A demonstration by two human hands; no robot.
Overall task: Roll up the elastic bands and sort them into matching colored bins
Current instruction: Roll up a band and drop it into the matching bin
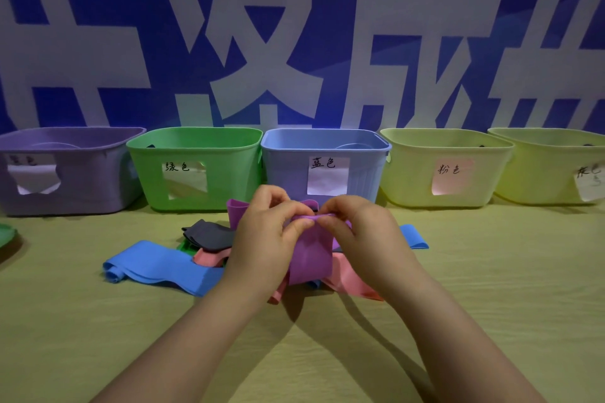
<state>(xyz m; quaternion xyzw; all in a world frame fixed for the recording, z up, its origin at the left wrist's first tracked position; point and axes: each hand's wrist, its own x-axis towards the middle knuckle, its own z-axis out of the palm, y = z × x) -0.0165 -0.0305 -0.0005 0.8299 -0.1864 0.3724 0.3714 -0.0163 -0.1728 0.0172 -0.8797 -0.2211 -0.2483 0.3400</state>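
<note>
Over the pile in the middle of the worktop (pixel 491 288), both hands are on the purple band (pixel 311 258). The left hand (pixel 262 235) and right hand (pixel 360 232) are each pinching its top edge between thumb and fingertips, close together, and that edge looks folded over into the first little turn of a roll. Rest of the band hangs down flat from the pinch onto the heap. So I'd call this the very start of rolling, with pretty much everything left to do. Lying unrolled underneath and around: a long blue band (pixel 157 267) off to the left with one end curled, a second blue band (pixel 414 237) poking out behind the right hand, a pink band (pixel 350 278) under the purple one, a dark grey band (pixel 209 234), and a sliver of a green band (pixel 184 247) tucked beneath the grey. Bins are lined up at the back: purple bin (pixel 82 193), green bin (pixel 229 180), blue bin (pixel 288 173), then a yellow-green bin (pixel 409 180) whose label says pink, and a far-right bin (pixel 540 180) in the same colour, label half cut off. From this angle I can't see any rolled bands inside them, though the bottoms are mostly hidden. My guess: nothing sorted so far, purple goes first, far left.
</note>
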